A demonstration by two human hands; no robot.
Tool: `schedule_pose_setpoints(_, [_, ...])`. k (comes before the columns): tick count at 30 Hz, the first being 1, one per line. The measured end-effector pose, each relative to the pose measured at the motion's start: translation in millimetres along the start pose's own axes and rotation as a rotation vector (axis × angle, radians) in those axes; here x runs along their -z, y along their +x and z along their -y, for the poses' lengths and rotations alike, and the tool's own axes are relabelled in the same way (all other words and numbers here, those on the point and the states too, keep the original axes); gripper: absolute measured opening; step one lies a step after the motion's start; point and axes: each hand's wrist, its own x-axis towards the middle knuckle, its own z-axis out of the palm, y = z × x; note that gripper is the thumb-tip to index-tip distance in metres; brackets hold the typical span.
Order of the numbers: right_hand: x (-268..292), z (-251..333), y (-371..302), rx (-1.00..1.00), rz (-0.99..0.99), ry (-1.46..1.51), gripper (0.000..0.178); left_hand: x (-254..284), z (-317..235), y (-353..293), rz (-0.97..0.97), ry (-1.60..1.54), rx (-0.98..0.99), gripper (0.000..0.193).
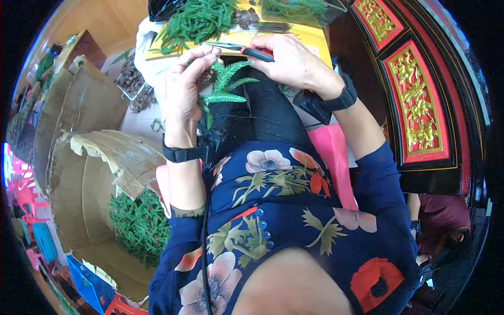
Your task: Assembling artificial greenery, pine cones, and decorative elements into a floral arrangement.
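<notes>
My left hand (184,86) pinches a green plastic pine sprig (227,86), its needled leaves fanning out to the right over my lap. Something brown, perhaps a pine cone, shows partly behind the fingers. My right hand (294,63) is wrapped round pliers (257,53) with red and black handles. Their metal jaws reach left to the left fingertips, at what looks like a thin dark stem or wire; whether they grip it I cannot tell. Just beyond both hands, a yellow tabletop (321,51) bears a heap of green sprigs (199,22), brown pine cones (245,18) and thin dark wires (274,27).
A clear plastic box (328,13) of greenery stands at the far right of the tabletop. On my left are a torn cardboard box (79,194) with many sprigs (139,226) and a basket of pine cones (131,81). Carved red-and-gold panels (417,102) and another person (443,215) are to the right.
</notes>
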Motion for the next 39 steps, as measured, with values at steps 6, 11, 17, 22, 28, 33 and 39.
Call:
schedule_pose_setpoints(6, [-4.0, -3.6, -7.7, -0.091, 0.068, 0.080, 0.033, -7.7, 0.3, -2.5, -0.090, 0.067, -0.116, 0.017])
schedule_pose_setpoints(11, [-6.4, -2.5, -8.2, -0.089, 0.061, 0.034, 0.032, -11.0, -1.1, -4.9, -0.117, 0.154, -0.175, 0.015])
schedule_pose_setpoints(17, [-4.6, 2.5, -7.1, -0.097, 0.061, 0.020, 0.030, -13.0, -1.4, -6.8, -0.160, 0.270, -0.219, 0.014])
schedule_pose_setpoints(22, [-5.5, 4.8, -6.7, -0.108, 0.046, -0.009, 0.027, -16.1, -1.9, -9.3, -0.221, 0.538, -0.288, 0.013])
schedule_pose_setpoints(28, [-11.7, 3.8, -6.7, -0.134, -0.036, -0.005, 0.024, -8.1, 7.6, -0.6, -0.145, 0.198, -0.204, 0.016])
schedule_pose_setpoints(33, [-11.0, 3.2, -6.6, -0.174, -0.029, 0.008, 0.025, -4.6, 8.9, 2.6, -0.036, -0.081, -0.048, 0.019])
schedule_pose_setpoints(39, [-9.0, 5.8, -6.6, -0.172, 0.005, 0.033, 0.027, -14.3, 2.7, -5.2, -0.155, 0.016, -0.090, 0.018])
